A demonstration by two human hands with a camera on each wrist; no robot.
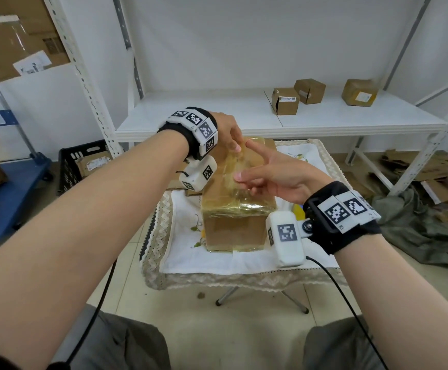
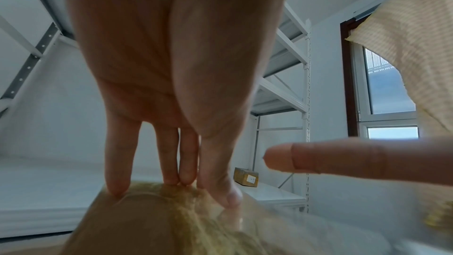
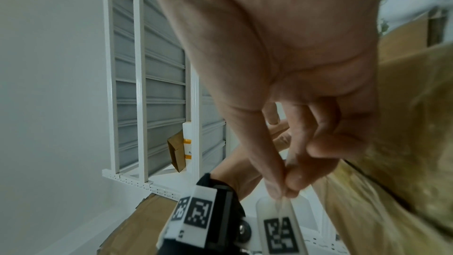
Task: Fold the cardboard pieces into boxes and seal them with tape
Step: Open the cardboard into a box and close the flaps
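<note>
Clear, yellowish tape stretches between the two hands over the top of a cardboard box. The left hand reaches down with straight fingers, whose tips press on the taped top at the box's far end; it grasps nothing. The right hand pinches a thin strip of the tape between thumb and middle finger, seen closely in the right wrist view, with the index finger stretched out straight toward the left hand and the last fingers curled in.

The box stands upright on the bench, near its middle, with wrinkled tape already wound over its top edges and along its base. A white embroidered cloth with a lace border covers the bench.

Behind the bench runs a white metal shelf, carrying three small cardboard boxes toward its right end. To the left on the floor sit a black crate and a blue trolley. To the right, flattened cardboard pieces and a grey-green cloth lie on the floor. A window with a pale patterned curtain shows in the left wrist view.
</note>
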